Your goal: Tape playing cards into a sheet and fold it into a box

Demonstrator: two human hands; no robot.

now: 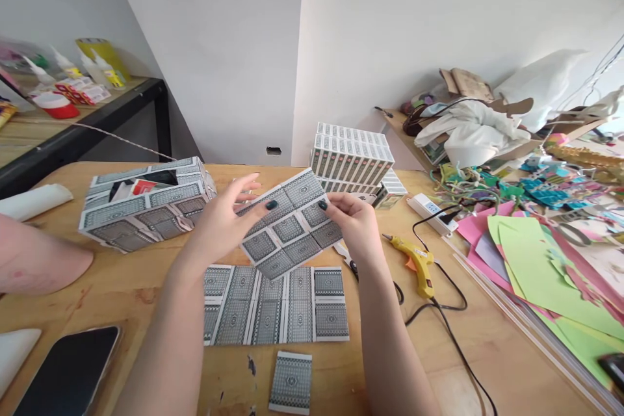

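Soft, bright light fills the wall (439,19); outer edges look stretched.

"What do we lose at eight o'clock?"
"The phone (68,374), cut by the bottom edge."
"And seven?"
"The left forearm (170,325) partly covers the lying card panel (275,305). At four, we can't identify the cropped dark object (614,365)."

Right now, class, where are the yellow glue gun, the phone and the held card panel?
Yellow glue gun (421,261): head view, body.
Phone (68,374): head view, dark screen.
Held card panel (287,230): head view, patterned face.
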